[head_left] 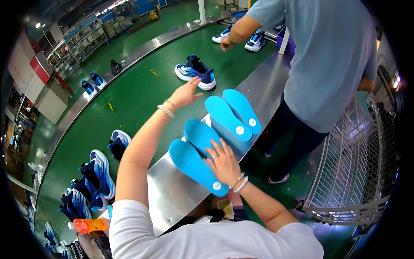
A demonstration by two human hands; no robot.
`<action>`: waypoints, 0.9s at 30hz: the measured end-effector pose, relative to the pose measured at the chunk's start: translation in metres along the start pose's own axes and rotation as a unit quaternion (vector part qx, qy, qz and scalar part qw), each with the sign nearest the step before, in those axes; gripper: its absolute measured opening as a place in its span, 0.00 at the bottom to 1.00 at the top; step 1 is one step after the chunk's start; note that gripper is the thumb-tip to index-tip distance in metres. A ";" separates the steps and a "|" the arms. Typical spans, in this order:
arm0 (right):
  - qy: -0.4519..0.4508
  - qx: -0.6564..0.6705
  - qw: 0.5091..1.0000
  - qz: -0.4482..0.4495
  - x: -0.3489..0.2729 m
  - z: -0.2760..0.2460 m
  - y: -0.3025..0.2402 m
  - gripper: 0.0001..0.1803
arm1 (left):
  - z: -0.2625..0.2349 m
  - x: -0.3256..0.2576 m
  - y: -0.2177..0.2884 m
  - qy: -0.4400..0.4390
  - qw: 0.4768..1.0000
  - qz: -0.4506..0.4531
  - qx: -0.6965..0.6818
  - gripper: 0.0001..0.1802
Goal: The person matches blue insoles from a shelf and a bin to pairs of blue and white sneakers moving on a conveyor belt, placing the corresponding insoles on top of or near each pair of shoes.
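My left hand [186, 94] reaches over the green belt with fingers stretched out. Its fingertips overlap the heel end of a navy-and-white sneaker [196, 73]; whether they touch it I cannot tell. My right hand [224, 162] is spread, palm down, over the edge of a blue insole [199, 137] and holds nothing that I can see. Just left of that hand lies another blue insole [194, 166] with a round white label at its heel. Farther off are a thick blue insole stack [228, 118] and one more blue insole stack [243, 110] beside it.
Beneath the insoles runs a metal ledge [170, 190] along the green belt [142, 93]. Several sneakers [92, 177] and an orange bottle [89, 225] are at my left. A co-worker [327, 64] stands ahead right, reaching toward sneakers. A wire cart [345, 168] is at right.
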State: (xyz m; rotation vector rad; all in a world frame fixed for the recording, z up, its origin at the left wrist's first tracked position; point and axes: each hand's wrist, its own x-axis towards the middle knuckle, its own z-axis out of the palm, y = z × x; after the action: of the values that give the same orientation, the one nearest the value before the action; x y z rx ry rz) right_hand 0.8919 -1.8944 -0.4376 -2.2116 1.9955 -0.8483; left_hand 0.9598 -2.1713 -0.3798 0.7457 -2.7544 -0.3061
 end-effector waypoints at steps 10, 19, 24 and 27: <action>-0.025 0.003 0.999 0.030 -0.005 -0.001 -0.001 0.18 | 0.091 0.093 -0.054 0.043 0.990 -0.055 -0.120 0.15; 0.015 0.067 0.996 0.063 0.003 0.001 0.004 0.28 | 0.035 -0.020 -0.051 -0.025 0.994 -0.083 0.062 0.19; -0.112 -0.006 0.989 0.096 0.031 -0.012 0.007 0.39 | -0.010 -0.149 -0.045 -0.116 0.978 -0.113 0.135 0.22; -0.189 -0.086 0.970 0.126 0.045 -0.023 0.017 0.46 | -0.025 -0.193 -0.028 -0.115 0.977 -0.160 0.084 0.20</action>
State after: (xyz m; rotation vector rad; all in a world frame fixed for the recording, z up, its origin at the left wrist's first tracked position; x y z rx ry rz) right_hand 0.8675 -1.9315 -0.4085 -1.9472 2.1507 -0.2120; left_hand 1.1404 -2.0979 -0.4034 1.2788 -2.8932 -0.2358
